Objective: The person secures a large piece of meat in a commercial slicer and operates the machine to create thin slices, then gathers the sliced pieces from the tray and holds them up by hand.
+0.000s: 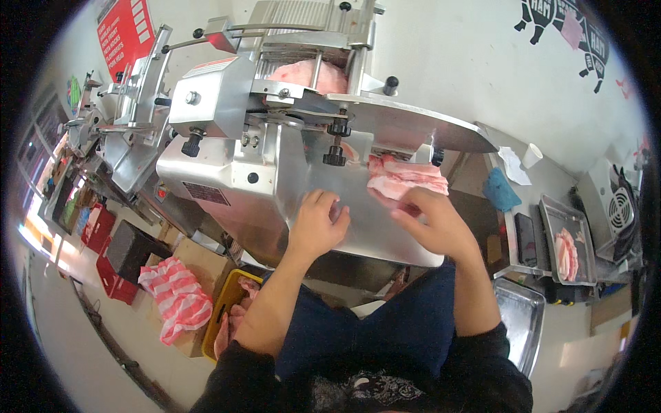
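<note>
My left hand (319, 224) hovers over the steel base plate (361, 232) of a meat slicer (222, 98), its fingers curled and the thumb apart, with nothing seen in it. Close to the front edge of a pile of sliced pink-and-white raw meat (408, 178) is my right hand (436, 222). Its fingertips overlap the pile's lower edge, and whether they grip a slice is hidden. A round block of raw meat (297, 75) sits in the slicer's carriage, behind the blade housing. A small scrap of meat (351, 152) lies on the plate beneath the black knobs (334, 155).
At right, a counter holds a metal tray (568, 242) with meat slices, a phone (525, 240), a blue cloth (501, 188) and a paper cup (532, 155). Lower left are a yellow crate (222, 310) of meat and a striped plastic bag (178, 297). Another slicer (137, 118) stands left.
</note>
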Demonstrator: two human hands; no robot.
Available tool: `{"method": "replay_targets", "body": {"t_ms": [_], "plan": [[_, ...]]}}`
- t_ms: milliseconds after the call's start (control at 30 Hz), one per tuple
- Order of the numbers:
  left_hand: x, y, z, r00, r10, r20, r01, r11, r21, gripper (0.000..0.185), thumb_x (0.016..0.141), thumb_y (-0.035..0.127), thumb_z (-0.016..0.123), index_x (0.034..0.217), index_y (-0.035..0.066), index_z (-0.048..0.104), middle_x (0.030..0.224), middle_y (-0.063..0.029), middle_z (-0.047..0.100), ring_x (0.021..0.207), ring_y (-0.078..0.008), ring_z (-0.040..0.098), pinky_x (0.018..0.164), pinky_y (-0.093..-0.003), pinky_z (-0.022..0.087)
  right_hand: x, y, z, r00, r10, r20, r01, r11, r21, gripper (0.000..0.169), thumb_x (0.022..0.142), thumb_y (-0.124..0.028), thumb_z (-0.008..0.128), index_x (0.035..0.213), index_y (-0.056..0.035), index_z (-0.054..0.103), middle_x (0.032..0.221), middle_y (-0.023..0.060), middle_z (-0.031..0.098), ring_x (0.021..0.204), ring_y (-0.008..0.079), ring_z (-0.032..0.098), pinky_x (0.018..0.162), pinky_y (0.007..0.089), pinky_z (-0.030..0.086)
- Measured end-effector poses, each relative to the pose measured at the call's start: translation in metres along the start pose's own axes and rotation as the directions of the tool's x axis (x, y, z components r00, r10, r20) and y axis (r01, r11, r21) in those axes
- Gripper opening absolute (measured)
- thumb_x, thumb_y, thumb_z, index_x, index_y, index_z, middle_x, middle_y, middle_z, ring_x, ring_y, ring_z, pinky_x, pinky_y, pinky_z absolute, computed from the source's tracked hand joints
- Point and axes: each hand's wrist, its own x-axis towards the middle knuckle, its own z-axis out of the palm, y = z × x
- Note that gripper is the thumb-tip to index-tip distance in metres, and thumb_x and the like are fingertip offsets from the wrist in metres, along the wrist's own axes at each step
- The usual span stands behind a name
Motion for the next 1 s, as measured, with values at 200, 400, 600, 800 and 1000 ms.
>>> {"method": "replay_targets", "body": {"t_ms": [200,400,600,800,1000], "plan": [[0.007,0.003,0.012,0.999,0.042,-0.003,-0.042,0.999,0.010,0.019,0.081,0.013,0.071,0.093,-0.001,0.066,0.091,-0.0183,0.063,0.090,-0.0396,0.060,0.081,-0.0475,0.050,0.090,0.036,0.045,0.966,-0.064,0.252,0.180,0.864,-0.470,0.037,0.089,-0.017,0.067,0.118,0.0056,0.064,0.122,0.0243,0.062,0.110,0.0402,0.061,0.097,0.0460,0.049],[0.005,-0.003,0.010,0.995,0.038,-0.094,-0.033,0.998,0.055,0.015,0.087,0.015,0.070,0.092,0.002,0.066,0.094,-0.0165,0.067,0.089,-0.0364,0.065,0.081,-0.0439,0.053,0.140,0.050,0.096,0.981,-0.076,0.181,0.175,0.760,-0.625,0.048,0.087,-0.011,0.061,0.133,0.0051,0.058,0.133,0.0256,0.057,0.124,0.0414,0.053,0.104,0.0475,0.049],[0.036,-0.042,0.010,0.923,-0.370,0.102,0.303,0.539,-0.786,0.024,0.096,0.020,0.064,0.111,0.001,0.064,0.104,-0.0132,0.067,0.105,-0.0261,0.064,0.095,-0.0411,0.054,0.117,0.034,0.095,0.933,-0.039,0.357,0.234,0.821,-0.521,0.027,0.085,-0.007,0.057,0.108,0.0039,0.065,0.116,0.0220,0.062,0.120,0.0410,0.056,0.100,0.0470,0.051],[0.142,-0.063,0.062,0.834,-0.456,0.310,0.239,-0.208,-0.948,0.030,0.101,0.029,0.056,0.114,0.002,0.059,0.105,-0.0167,0.066,0.100,-0.0288,0.064,0.091,-0.0442,0.057,0.034,0.040,0.065,0.902,-0.308,0.302,0.410,0.829,-0.380,0.016,0.083,-0.007,0.061,0.097,-0.0015,0.068,0.104,0.0184,0.064,0.110,0.0384,0.063,0.094,0.0482,0.053],[0.163,-0.090,0.064,0.749,-0.503,0.431,0.327,-0.285,-0.901,0.027,0.102,0.031,0.050,0.102,0.006,0.060,0.097,-0.0127,0.066,0.082,-0.0253,0.064,0.082,-0.0427,0.058,-0.041,0.052,-0.026,0.995,0.050,-0.088,-0.060,0.992,-0.113,0.021,0.086,-0.005,0.065,0.106,-0.0018,0.070,0.102,0.0188,0.072,0.092,0.0322,0.071,0.085,0.0413,0.056]]}}
